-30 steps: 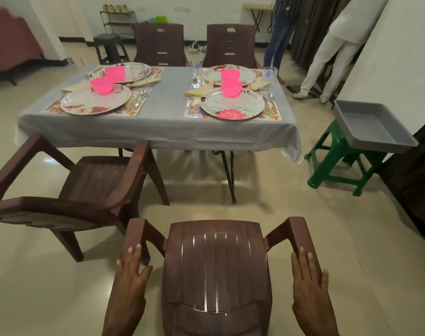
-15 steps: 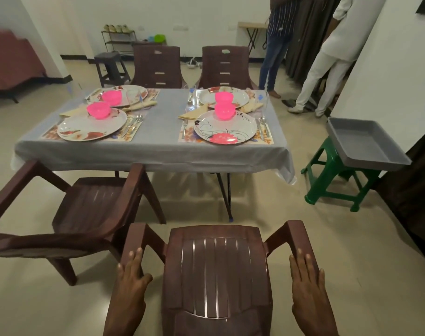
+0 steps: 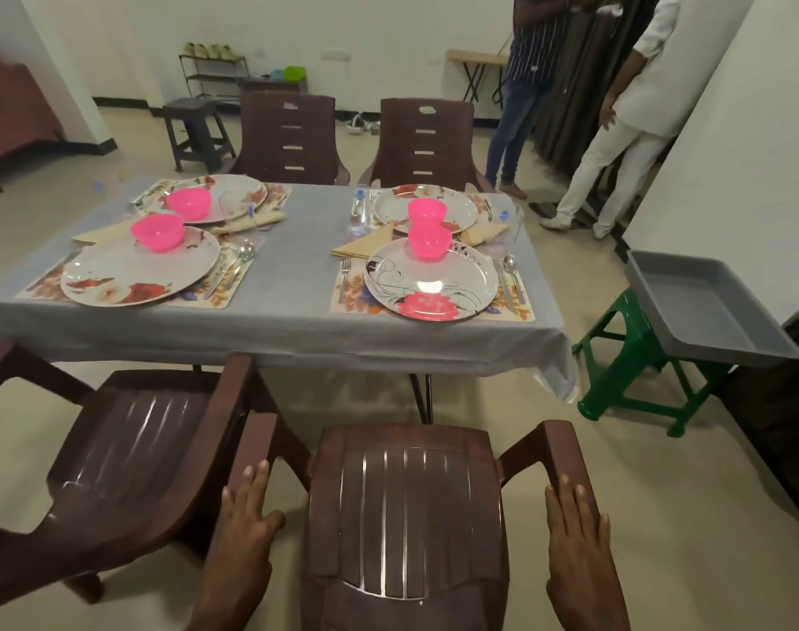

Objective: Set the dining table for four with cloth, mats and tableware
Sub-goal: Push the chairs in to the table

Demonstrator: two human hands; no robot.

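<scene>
Left hand [image 3: 242, 535] and right hand [image 3: 575, 539] lie flat on brown plastic armchair [image 3: 406, 516] armrests, unclenched; hard shove risks hitting grey-clothed table's [image 3: 292, 321] near edge, jolting plates.

Ahead of your hands, beyond the far side of the room, note white walls [image 3: 388, 34] and a beige tiled floor [image 3: 639, 448]. A green stool [image 3: 625, 357] stands to your right; a dark stool [image 3: 197, 129] and shoe rack [image 3: 213, 75] stand far left.

Grey cloth [image 3: 292, 275]; pink bowls [image 3: 157, 232]; floral mats [image 3: 349, 289]; brown chairs [image 3: 406, 503].
</scene>
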